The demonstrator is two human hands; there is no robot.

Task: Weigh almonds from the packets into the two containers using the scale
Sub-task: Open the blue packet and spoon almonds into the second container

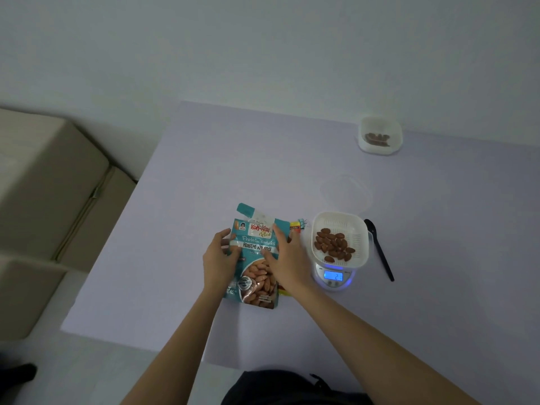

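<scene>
Desk (292, 171): a pale lilac top fills most of my feed and carries everything below.
Sofa (43, 185): beige cushions stand off the desk's left edge.
Teal almond packet (257, 270): it lies near the middle of the desk, just left of the scale, with its torn top pointing away from me and the printed front facing up.
Left hand (217, 258): it grips the packet's left edge, with the thumb on the front.
Right hand (285, 258): it lies on the packet's right side. The thumb and forefinger are stretched flat on the print, pressing rather than clasping.
White container (318, 229): it sits on the scale with a loose heap of almonds (333, 244) on its ribbed floor.
Scale (333, 277): it is lit blue. I can't trust the digits because the readout is blurred on my end.
Far container (380, 147): it stands well apart at the desk's back right and holds a few dark almonds.
Clear lid (347, 191): it lies flat between the two containers and is barely visible.
Black spoon (380, 249): it lies on the desk just right of the scale.
Yellow packet (294, 228): only its edges show, peeking out from under the teal one.
Clip (302, 223): a small clip sits at the yellow packet's top corner, and I can't make out any detail on it.
</scene>
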